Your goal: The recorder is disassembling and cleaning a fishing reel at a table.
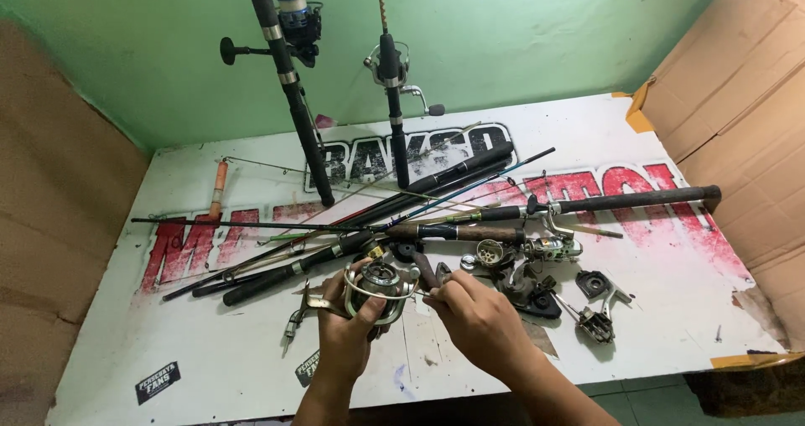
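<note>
Spinning reel (379, 290), silver with a bail wire arcing over its spool, is being held above the near edge of the white table (671, 309); all positions below are referenced to this reel.

The table, a white board with red and black lettering, is lying under the reel and extending to both sides. Cardboard panels (738, 107) are standing well to the right of the reel and a green wall (520, 32) is rising behind it.

Just behind the reel, a pile of fishing rods (352, 225) is lying across the table, most of them dark and pointing left to right. Farther behind the reel, two upright rods are leaning on the wall: one with a black reel carrying a blue spool (295, 19), one with a silver reel (390, 65).

Left hand (345, 334) is gripping the reel from below, fingers closed around its body. Right hand (478, 317) is touching the reel's right side, fingertips pinched narrow on a small part; what that part is cannot be told.

To the right of the reel, loose reel parts (520, 262) are lying on the table, and a dismantled reel frame (597, 309) is lying beyond them.
</note>
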